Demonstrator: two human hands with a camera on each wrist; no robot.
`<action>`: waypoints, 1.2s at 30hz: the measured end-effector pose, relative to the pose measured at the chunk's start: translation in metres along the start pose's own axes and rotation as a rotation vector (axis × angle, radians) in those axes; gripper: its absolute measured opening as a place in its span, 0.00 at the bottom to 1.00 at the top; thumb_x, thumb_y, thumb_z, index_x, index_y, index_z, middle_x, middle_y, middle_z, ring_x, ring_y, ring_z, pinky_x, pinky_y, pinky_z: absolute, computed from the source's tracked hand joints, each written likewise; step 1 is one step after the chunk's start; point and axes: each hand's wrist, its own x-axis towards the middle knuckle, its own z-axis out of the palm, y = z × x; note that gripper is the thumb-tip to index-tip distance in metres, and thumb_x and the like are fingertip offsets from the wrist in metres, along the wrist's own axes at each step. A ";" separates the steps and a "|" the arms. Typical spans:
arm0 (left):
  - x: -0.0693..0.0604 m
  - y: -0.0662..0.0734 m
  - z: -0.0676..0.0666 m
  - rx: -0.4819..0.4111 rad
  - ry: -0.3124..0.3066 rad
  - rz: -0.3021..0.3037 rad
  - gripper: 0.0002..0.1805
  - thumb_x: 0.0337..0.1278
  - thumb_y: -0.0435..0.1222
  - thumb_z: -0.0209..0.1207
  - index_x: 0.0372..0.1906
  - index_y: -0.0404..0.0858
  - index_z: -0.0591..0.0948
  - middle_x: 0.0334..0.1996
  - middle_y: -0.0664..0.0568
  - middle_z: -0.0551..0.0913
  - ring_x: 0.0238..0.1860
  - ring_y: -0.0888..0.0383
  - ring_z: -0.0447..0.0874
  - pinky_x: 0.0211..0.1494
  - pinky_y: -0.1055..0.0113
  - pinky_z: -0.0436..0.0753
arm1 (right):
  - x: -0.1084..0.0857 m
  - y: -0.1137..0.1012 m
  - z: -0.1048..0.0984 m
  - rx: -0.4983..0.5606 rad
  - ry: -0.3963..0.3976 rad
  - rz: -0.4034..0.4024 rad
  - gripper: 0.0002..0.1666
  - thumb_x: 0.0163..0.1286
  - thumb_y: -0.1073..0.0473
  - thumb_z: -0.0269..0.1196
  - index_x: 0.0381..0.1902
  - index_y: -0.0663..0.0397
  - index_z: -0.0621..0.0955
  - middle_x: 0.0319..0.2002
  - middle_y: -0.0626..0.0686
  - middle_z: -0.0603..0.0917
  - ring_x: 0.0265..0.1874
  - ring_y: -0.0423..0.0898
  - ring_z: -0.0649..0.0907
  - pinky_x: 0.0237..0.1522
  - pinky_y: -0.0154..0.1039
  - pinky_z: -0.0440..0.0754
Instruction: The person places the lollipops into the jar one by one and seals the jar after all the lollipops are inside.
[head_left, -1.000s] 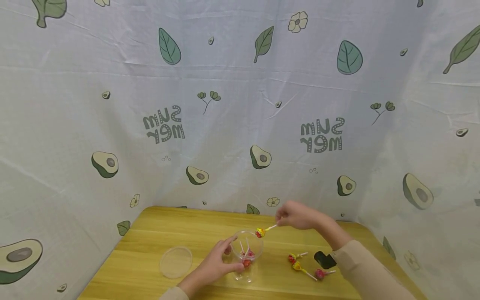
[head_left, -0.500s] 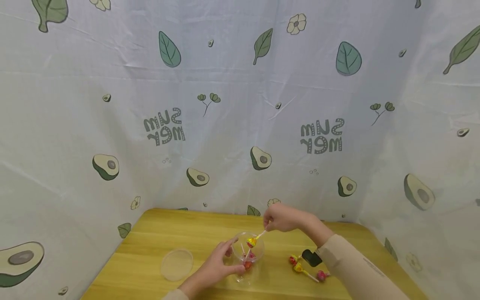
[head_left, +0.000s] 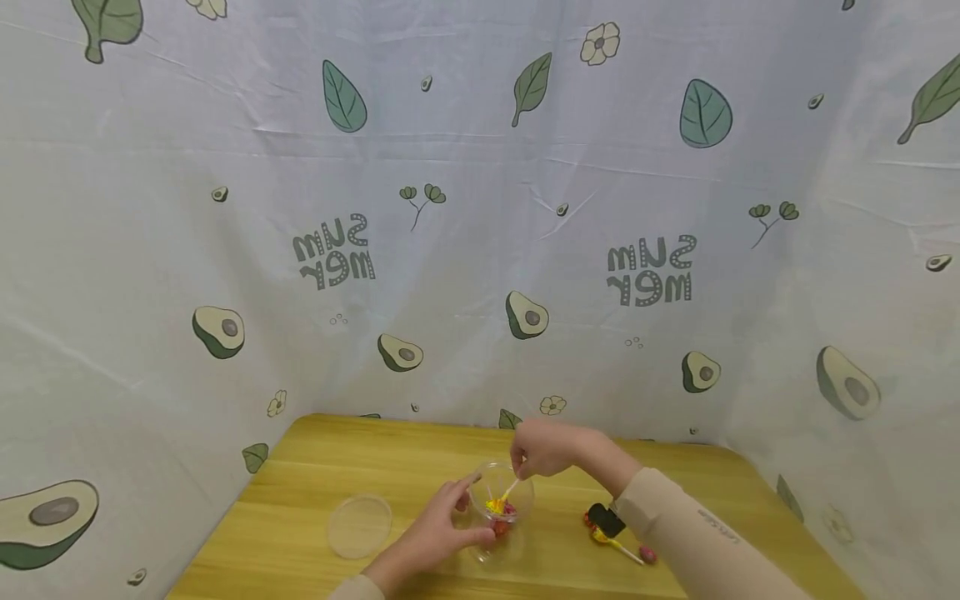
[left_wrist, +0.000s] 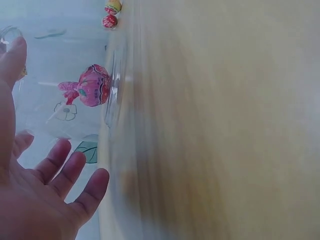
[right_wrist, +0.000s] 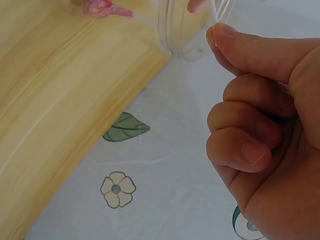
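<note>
A clear jar stands on the table, its rim [head_left: 528,492] facing up. The left hand [head_left: 442,527] [left_wrist: 47,185] grips the jar's near left side, thumb and fingers around it. Thumb and forefinger of the right hand [head_left: 546,450] [right_wrist: 265,105] pinch a white lollipop stick [right_wrist: 214,11] above the opening; the yellow lollipop head [head_left: 495,505] hangs inside the jar. Under it lie pink and red lollipops, a pink one [left_wrist: 94,86] showing through the wall in the left wrist view, and another pink one [right_wrist: 97,7] in the right wrist view.
A clear round lid [head_left: 359,527] lies on the table [head_left: 277,492] left of the jar. To the right are a yellow lollipop [head_left: 600,535], a pink one [head_left: 647,554] and a red one, partly behind a black object [head_left: 606,520] near the right wrist. A patterned curtain [head_left: 465,250] surrounds the table.
The right hand has moved left and down, bringing the yellow lollipop from beside the jar's rim to inside it. The left hand has kept its grip on the jar.
</note>
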 end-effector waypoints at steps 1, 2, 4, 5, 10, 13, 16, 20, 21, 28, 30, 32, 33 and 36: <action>0.000 0.000 0.000 0.008 0.000 0.003 0.45 0.58 0.54 0.68 0.78 0.52 0.63 0.46 0.57 0.71 0.52 0.57 0.71 0.54 0.55 0.75 | 0.001 -0.001 0.001 -0.007 -0.008 -0.001 0.08 0.66 0.61 0.69 0.25 0.49 0.87 0.23 0.37 0.81 0.22 0.35 0.75 0.31 0.33 0.76; 0.001 -0.001 0.000 0.013 0.001 0.004 0.45 0.58 0.54 0.68 0.78 0.52 0.62 0.46 0.57 0.71 0.52 0.56 0.71 0.54 0.54 0.76 | 0.002 -0.002 0.002 -0.015 -0.015 -0.001 0.09 0.66 0.61 0.69 0.25 0.49 0.88 0.24 0.37 0.82 0.22 0.35 0.75 0.31 0.33 0.77; 0.001 -0.001 0.000 0.014 0.002 0.007 0.45 0.58 0.55 0.67 0.78 0.51 0.62 0.47 0.56 0.72 0.53 0.55 0.71 0.53 0.54 0.76 | 0.004 -0.006 0.003 -0.031 -0.024 0.004 0.09 0.66 0.61 0.69 0.25 0.48 0.87 0.24 0.37 0.82 0.23 0.35 0.76 0.31 0.33 0.77; 0.002 -0.002 0.000 0.013 0.005 0.008 0.45 0.58 0.55 0.67 0.78 0.50 0.62 0.47 0.56 0.72 0.53 0.55 0.71 0.53 0.53 0.76 | 0.005 -0.007 0.004 -0.041 -0.027 0.008 0.09 0.66 0.61 0.69 0.25 0.48 0.87 0.24 0.37 0.82 0.23 0.35 0.77 0.32 0.33 0.78; 0.002 -0.001 -0.001 0.004 0.012 0.002 0.47 0.56 0.56 0.68 0.77 0.46 0.63 0.48 0.55 0.73 0.54 0.54 0.72 0.54 0.53 0.76 | 0.009 -0.012 0.008 -0.077 -0.044 0.029 0.08 0.65 0.60 0.70 0.25 0.47 0.88 0.26 0.36 0.83 0.25 0.35 0.78 0.33 0.33 0.79; 0.003 -0.001 -0.002 0.000 0.012 -0.007 0.48 0.55 0.57 0.69 0.77 0.46 0.64 0.48 0.56 0.73 0.54 0.54 0.72 0.55 0.52 0.76 | 0.011 -0.014 0.011 -0.094 -0.051 0.021 0.08 0.64 0.61 0.70 0.24 0.48 0.88 0.25 0.37 0.83 0.25 0.35 0.78 0.32 0.33 0.79; 0.003 0.000 -0.002 0.004 0.012 0.000 0.47 0.55 0.57 0.69 0.77 0.47 0.64 0.48 0.55 0.73 0.54 0.55 0.72 0.55 0.52 0.76 | 0.013 -0.016 0.013 -0.129 -0.051 0.003 0.10 0.63 0.63 0.69 0.22 0.48 0.88 0.21 0.36 0.81 0.21 0.34 0.76 0.27 0.31 0.76; 0.004 -0.001 -0.003 0.021 0.017 0.034 0.47 0.55 0.56 0.69 0.77 0.47 0.64 0.48 0.53 0.74 0.53 0.54 0.72 0.54 0.54 0.76 | 0.016 -0.022 0.016 -0.190 -0.069 0.014 0.14 0.60 0.64 0.69 0.16 0.49 0.85 0.13 0.37 0.74 0.15 0.35 0.67 0.21 0.30 0.67; 0.004 -0.001 -0.003 0.024 0.019 0.044 0.46 0.56 0.56 0.69 0.77 0.46 0.64 0.48 0.52 0.74 0.52 0.54 0.72 0.54 0.54 0.76 | 0.017 -0.024 0.017 -0.196 -0.077 0.022 0.14 0.61 0.64 0.69 0.15 0.50 0.85 0.13 0.37 0.73 0.15 0.35 0.66 0.20 0.30 0.66; 0.005 -0.004 -0.001 0.031 0.023 0.042 0.46 0.56 0.57 0.68 0.77 0.47 0.64 0.48 0.57 0.74 0.52 0.57 0.73 0.55 0.56 0.76 | 0.020 -0.032 0.027 -0.239 -0.090 0.051 0.14 0.61 0.61 0.73 0.16 0.47 0.86 0.15 0.38 0.78 0.16 0.35 0.71 0.21 0.29 0.73; 0.003 -0.004 -0.001 0.013 0.014 0.033 0.46 0.57 0.57 0.68 0.77 0.48 0.64 0.48 0.57 0.74 0.53 0.57 0.72 0.55 0.55 0.75 | 0.020 -0.033 0.029 -0.238 -0.083 0.051 0.14 0.61 0.62 0.72 0.16 0.46 0.86 0.15 0.38 0.79 0.17 0.35 0.72 0.21 0.29 0.73; 0.002 -0.004 0.000 -0.012 0.003 0.027 0.45 0.58 0.55 0.68 0.77 0.50 0.63 0.50 0.56 0.73 0.53 0.56 0.72 0.56 0.53 0.74 | 0.020 -0.032 0.032 -0.237 -0.072 0.043 0.18 0.61 0.64 0.71 0.13 0.45 0.82 0.13 0.38 0.75 0.15 0.35 0.69 0.20 0.29 0.69; 0.001 -0.004 0.000 -0.020 0.001 0.025 0.45 0.58 0.55 0.68 0.78 0.52 0.63 0.50 0.56 0.73 0.54 0.56 0.72 0.56 0.52 0.74 | 0.020 -0.032 0.033 -0.229 -0.065 0.040 0.21 0.61 0.65 0.70 0.11 0.45 0.79 0.11 0.38 0.71 0.14 0.35 0.66 0.19 0.29 0.66; 0.001 -0.004 0.001 -0.026 -0.006 0.034 0.44 0.59 0.54 0.68 0.78 0.54 0.62 0.52 0.55 0.73 0.54 0.55 0.71 0.56 0.51 0.74 | 0.019 -0.028 0.035 -0.199 -0.049 0.031 0.26 0.61 0.68 0.66 0.08 0.44 0.71 0.09 0.39 0.59 0.13 0.37 0.56 0.17 0.31 0.56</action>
